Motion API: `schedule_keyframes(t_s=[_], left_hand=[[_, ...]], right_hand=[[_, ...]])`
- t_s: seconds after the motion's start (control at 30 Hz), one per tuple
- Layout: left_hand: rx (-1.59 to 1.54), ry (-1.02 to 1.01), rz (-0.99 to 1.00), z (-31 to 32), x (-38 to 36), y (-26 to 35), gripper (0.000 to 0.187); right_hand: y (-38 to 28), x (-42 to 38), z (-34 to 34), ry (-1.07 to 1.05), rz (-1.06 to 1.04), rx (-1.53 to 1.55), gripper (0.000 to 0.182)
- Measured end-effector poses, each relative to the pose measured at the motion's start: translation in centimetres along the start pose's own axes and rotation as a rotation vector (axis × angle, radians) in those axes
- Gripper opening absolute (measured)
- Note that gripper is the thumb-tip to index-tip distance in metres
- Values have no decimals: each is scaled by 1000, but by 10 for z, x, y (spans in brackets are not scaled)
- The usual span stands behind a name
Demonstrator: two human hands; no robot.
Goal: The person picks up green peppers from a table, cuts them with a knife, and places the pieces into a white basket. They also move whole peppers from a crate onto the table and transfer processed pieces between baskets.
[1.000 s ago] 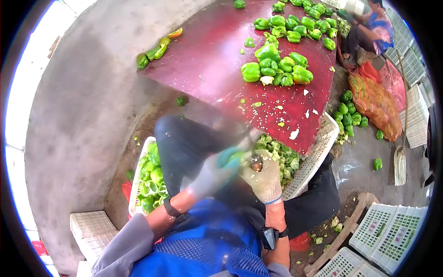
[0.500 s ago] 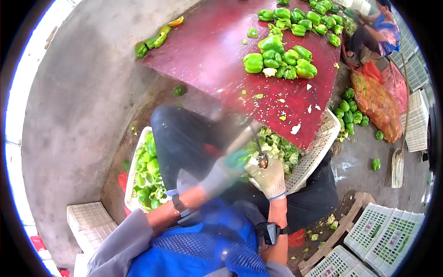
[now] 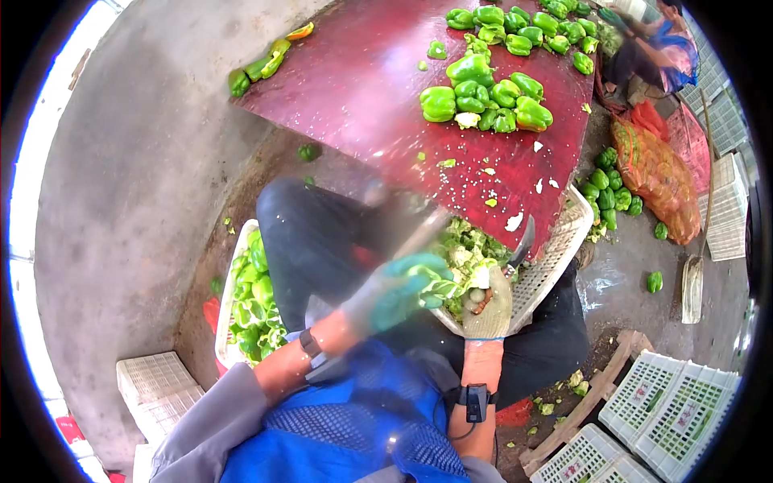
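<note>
My left hand (image 3: 396,291), in a grey and teal glove, is closed on a cut green bell pepper (image 3: 435,283), its pale inner side partly showing. Just to the right, my right hand (image 3: 488,315) wears a pale glove and grips a knife (image 3: 525,243) by its brown handle. The curved blade points up and to the right, away from the pepper. Beneath both hands sits a white crate (image 3: 555,278) with pale green pepper scraps (image 3: 469,245) in it. By my left knee stands another white crate (image 3: 222,326) holding cut green peppers (image 3: 259,298).
A red board (image 3: 354,105) ahead carries whole green peppers (image 3: 475,92) and scattered seeds. At right lie a orange mesh sack (image 3: 656,177), loose peppers (image 3: 608,189) and a broom (image 3: 692,290). Stacked crates (image 3: 668,410) stand lower right. Another person (image 3: 656,52) sits at upper right.
The knife has swung from the pepper out to the right, and my right hand has turned and moved slightly right. My left hand now shows the cut pepper more plainly, apart from the blade.
</note>
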State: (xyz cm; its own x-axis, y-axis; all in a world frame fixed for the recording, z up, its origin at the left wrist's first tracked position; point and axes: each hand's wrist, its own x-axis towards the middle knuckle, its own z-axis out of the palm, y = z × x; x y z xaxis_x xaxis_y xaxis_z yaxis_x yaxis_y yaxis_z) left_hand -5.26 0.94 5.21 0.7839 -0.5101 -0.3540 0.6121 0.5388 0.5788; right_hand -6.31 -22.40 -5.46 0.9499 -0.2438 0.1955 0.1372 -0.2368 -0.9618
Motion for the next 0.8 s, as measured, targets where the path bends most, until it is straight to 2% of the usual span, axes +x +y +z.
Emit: schedule_keyframes(t_s=[0.03,0.1,0.13,0.17,0.23,0.27,0.3,0.37,0.4,0.43,0.5,0.53,0.57,0.6,0.63,0.7,0.73,0.8], left_hand=[[-3,-11,33,1,3,0,52],[-6,-23,62,-1,10,0,51],[-21,-14,77,-5,15,1,50],[-38,-5,88,-8,18,1,50],[-71,-30,109,-12,24,5,49],[-98,-56,143,-15,29,11,48],[-97,-55,147,-12,34,20,48],[15,60,261,4,41,47,49],[-66,24,285,7,44,62,49],[-66,57,443,4,58,69,46],[310,221,766,11,75,100,42],[882,476,1095,-5,104,114,40],[1489,731,1378,-23,133,124,39],[1872,731,1329,-39,152,132,37],[1868,741,1331,-58,164,124,37],[1849,544,655,-93,185,111,48],[1847,548,656,-89,186,114,48],[1842,586,814,-84,178,110,46]], right_hand=[[-9,4,-3,1,1,0,19],[-18,10,-7,183,631,576,20],[-10,12,-10,180,547,467,23],[-6,13,-12,186,554,464,23],[-10,23,-14,427,671,359,23],[12,19,-18,451,573,293,21],[3,21,-21,439,556,308,17],[11,19,-32,370,495,14,17],[-20,27,-33,306,430,-101,18],[-30,34,-32,309,430,-104,18],[-46,48,-31,311,196,-268,16],[-57,63,-29,301,358,-167,14],[-67,76,-25,293,354,-169,14],[-74,91,-20,250,299,-221,13],[-83,107,-15,207,244,-274,12],[-104,144,0,163,288,-331,17],[-108,163,10,111,204,-337,20],[-108,204,31,9,19,-386,30]])
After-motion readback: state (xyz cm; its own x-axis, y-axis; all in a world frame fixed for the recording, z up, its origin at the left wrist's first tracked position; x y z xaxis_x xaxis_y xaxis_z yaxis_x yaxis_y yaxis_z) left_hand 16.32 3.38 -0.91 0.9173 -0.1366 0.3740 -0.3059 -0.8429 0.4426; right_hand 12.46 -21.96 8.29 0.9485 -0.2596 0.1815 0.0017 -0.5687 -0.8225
